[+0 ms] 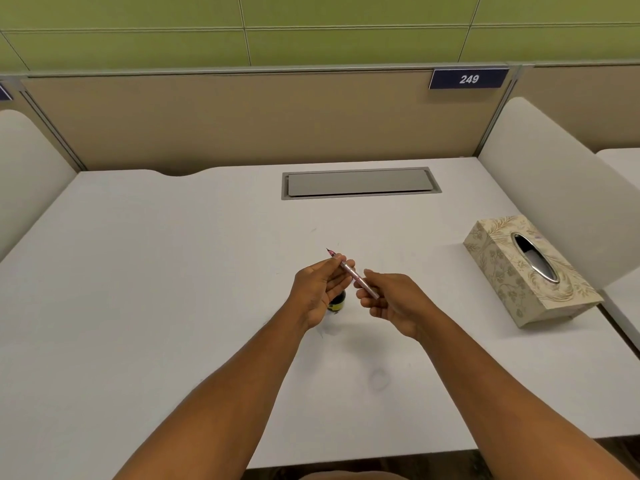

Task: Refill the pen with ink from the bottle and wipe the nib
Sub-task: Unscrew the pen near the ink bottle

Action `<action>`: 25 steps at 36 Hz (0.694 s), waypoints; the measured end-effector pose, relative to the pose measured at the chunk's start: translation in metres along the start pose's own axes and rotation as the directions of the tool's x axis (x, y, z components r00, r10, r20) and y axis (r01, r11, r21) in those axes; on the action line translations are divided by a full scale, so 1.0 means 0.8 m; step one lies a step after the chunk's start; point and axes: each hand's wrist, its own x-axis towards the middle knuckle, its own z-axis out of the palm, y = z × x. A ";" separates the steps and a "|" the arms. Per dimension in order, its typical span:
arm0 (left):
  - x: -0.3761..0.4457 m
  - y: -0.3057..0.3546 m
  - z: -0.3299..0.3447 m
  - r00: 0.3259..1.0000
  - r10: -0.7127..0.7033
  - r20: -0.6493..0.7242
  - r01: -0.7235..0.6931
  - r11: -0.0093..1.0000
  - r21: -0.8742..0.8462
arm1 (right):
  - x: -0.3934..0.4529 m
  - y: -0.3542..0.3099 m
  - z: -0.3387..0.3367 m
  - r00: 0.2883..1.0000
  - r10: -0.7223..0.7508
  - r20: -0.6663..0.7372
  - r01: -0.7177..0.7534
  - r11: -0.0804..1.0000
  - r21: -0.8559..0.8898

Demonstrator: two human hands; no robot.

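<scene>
Both forearms reach up from the bottom edge across the white desk (138, 271), and I see them meet near its middle. I note the left hand (320, 291) curled with its fingertips pinching the front section of the pen (353, 276), close behind the nib (328, 250). I note the right hand (391, 301) closed loosely around the rear end of the barrel, thumb on top. Held by both hands, the pen is clear of the desk, slanted, with the dark nib pointing up and to the far left. Directly under the left palm I find the ink bottle (336, 303) standing on the desk, mostly hidden; only a dark body and a yellow label strip show, and I cannot tell whether it is capped. Well apart to the right sits a floral tissue box (526, 271), its slot facing up. At the far side I record a grey cable hatch (360, 183) set flush into the desk and a blue plate marked 249 (468, 79) on the partition.
</scene>
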 end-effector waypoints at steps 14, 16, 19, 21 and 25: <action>-0.001 0.000 -0.004 1.000 -0.026 0.015 0.026 0.999 0.026 | 0.000 -0.002 -0.001 0.999 0.016 0.034 -0.018 0.998 0.060; -0.001 0.000 -0.004 0.999 -0.028 0.015 0.028 0.999 0.037 | 0.000 -0.004 -0.001 0.998 0.028 0.050 -0.029 1.000 0.010; -0.003 0.000 -0.005 0.999 -0.032 0.013 0.031 0.998 0.053 | 0.000 -0.006 -0.001 0.997 0.051 0.051 -0.047 0.996 -0.070; -0.003 0.001 -0.007 0.999 -0.040 0.010 0.039 0.997 0.072 | 0.000 -0.006 -0.003 0.998 0.042 0.052 -0.036 0.993 -0.116; -0.004 -0.001 -0.014 0.998 -0.061 0.023 0.058 0.994 0.094 | 0.003 -0.005 -0.007 0.997 0.002 0.080 0.011 0.986 -0.168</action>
